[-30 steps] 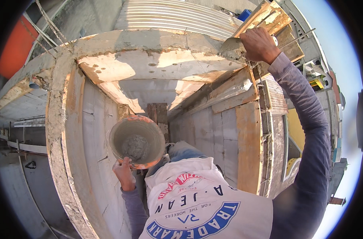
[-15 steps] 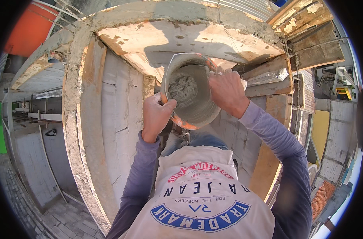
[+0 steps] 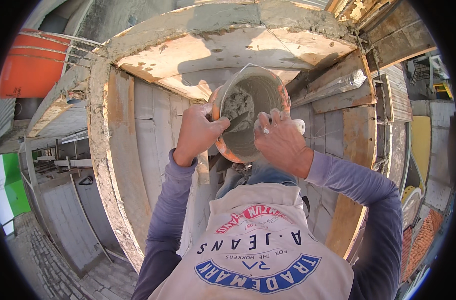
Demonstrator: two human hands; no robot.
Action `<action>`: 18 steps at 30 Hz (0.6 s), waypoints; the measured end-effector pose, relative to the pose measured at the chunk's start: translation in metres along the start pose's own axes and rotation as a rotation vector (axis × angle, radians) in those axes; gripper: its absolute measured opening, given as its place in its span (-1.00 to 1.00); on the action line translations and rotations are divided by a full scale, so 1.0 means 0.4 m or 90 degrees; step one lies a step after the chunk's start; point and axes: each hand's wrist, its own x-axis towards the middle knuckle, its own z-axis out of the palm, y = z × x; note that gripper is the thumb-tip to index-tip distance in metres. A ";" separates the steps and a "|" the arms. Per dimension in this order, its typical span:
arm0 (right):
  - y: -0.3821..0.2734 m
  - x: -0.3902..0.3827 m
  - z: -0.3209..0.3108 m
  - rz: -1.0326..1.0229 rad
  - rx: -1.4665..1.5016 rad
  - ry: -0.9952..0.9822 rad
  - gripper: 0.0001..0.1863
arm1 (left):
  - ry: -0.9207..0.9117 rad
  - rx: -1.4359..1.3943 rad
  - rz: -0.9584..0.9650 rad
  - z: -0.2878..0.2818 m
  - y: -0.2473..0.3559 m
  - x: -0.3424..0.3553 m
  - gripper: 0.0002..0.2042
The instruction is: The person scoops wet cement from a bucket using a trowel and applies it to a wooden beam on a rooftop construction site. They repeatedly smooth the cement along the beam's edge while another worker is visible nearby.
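A mortar-smeared orange bucket (image 3: 283, 89) is tipped in front of me, its mouth facing up toward me. Grey wet mortar (image 3: 238, 106) lies inside, heaped toward the left wall. My left hand (image 3: 198, 131) grips the bucket's left rim, thumb over the edge. In my right hand (image 3: 283, 140), fingers are wrapped round a trowel, whose pale handle end (image 3: 300, 126) sticks out on the right. The trowel's dark blade (image 3: 236, 123) reaches left into the bucket, against the lower part of the mortar. Most of the handle is hidden by my fist.
Ahead runs a concrete-topped beam with wooden formwork (image 3: 228, 50). A rough concrete edge (image 3: 100, 150) and a block wall (image 3: 158, 135) stand at the left. On the right are timber boards (image 3: 358, 135) and a plastic-wrapped length (image 3: 338, 86). An orange tank (image 3: 33, 65) sits far left.
My right hand has moved from the bucket's right rim down and left, over its mouth. The trowel blade now shows inside. The bucket sits slightly further right in view.
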 end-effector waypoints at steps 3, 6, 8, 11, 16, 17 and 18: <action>0.060 0.034 0.024 0.104 -0.022 0.106 -0.85 | -0.002 0.000 0.016 0.010 0.014 -0.007 -0.82; 0.072 0.033 0.063 0.145 -0.005 0.039 -0.85 | 0.034 -0.016 0.001 0.036 0.001 -0.013 -0.83; 0.046 0.001 0.058 0.125 0.044 -0.077 -0.86 | 0.042 -0.031 -0.010 0.038 -0.004 -0.014 -0.83; 0.076 0.025 0.012 0.180 0.036 0.013 -0.90 | 0.062 0.039 0.015 0.040 0.008 -0.018 -0.82; 0.096 0.039 0.037 0.133 0.142 -0.076 -0.93 | 0.126 0.068 0.040 0.064 0.004 -0.009 -0.78; 0.098 0.031 0.037 0.131 0.166 -0.105 -0.90 | 0.135 0.098 0.041 0.064 0.001 0.005 -0.78; 0.102 0.032 0.022 0.142 0.162 -0.090 -0.92 | 0.144 0.126 0.034 0.068 -0.007 0.005 -0.78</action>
